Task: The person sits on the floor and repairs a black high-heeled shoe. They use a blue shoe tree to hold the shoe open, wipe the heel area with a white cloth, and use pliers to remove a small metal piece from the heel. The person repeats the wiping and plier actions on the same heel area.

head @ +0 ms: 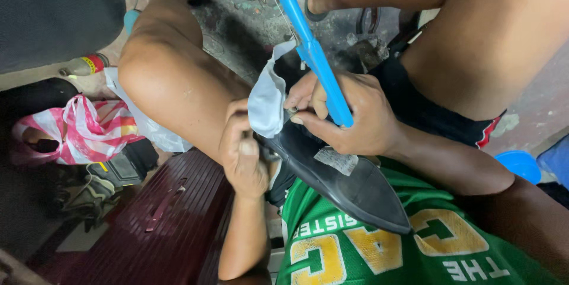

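Observation:
A black pointed shoe [349, 187] lies sole up across my lap, its toe toward my green shirt. My left hand [242, 154] grips the shoe's side near the heel end, next to a pale grey lining flap [268, 98] that folds out of it. My right hand [349, 116] presses on the shoe's upper edge and holds a long blue-handled tool [311, 48] that slants up and away from me. The tool's tip is hidden under my fingers.
My bare knees frame the work, one on each side. A dark red wooden bench [172, 220] sits at lower left, with a pink and white striped plastic bag [89, 131] beside it. A blue bowl [520, 163] stands at right. Dirty concrete floor [237, 18] lies ahead.

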A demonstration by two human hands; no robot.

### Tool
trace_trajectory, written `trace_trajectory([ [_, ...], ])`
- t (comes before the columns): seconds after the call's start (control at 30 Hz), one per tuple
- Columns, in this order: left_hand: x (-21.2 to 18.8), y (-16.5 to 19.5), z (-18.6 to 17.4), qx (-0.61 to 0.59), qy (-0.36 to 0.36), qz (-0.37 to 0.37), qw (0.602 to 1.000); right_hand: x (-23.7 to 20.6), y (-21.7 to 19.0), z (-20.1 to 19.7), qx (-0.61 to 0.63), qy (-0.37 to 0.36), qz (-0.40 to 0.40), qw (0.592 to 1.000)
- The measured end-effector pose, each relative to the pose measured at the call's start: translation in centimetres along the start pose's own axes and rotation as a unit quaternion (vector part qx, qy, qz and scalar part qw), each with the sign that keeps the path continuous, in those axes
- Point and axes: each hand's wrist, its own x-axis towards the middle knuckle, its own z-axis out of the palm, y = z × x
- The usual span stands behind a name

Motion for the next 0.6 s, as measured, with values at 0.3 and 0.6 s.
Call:
trace_trajectory([
  [0.3,1.6,-2.5,2.8,-0.242,0.181,-0.137,0.943,1.4,1.8,1.8,-0.009,0.011,-0.011,1.0],
  [0.6,4.5,-3.7,2.7,-0.252,0.147,-0.151,0.944,2.9,3.4,2.4,-0.065,0.056,-0.001,0.996],
])
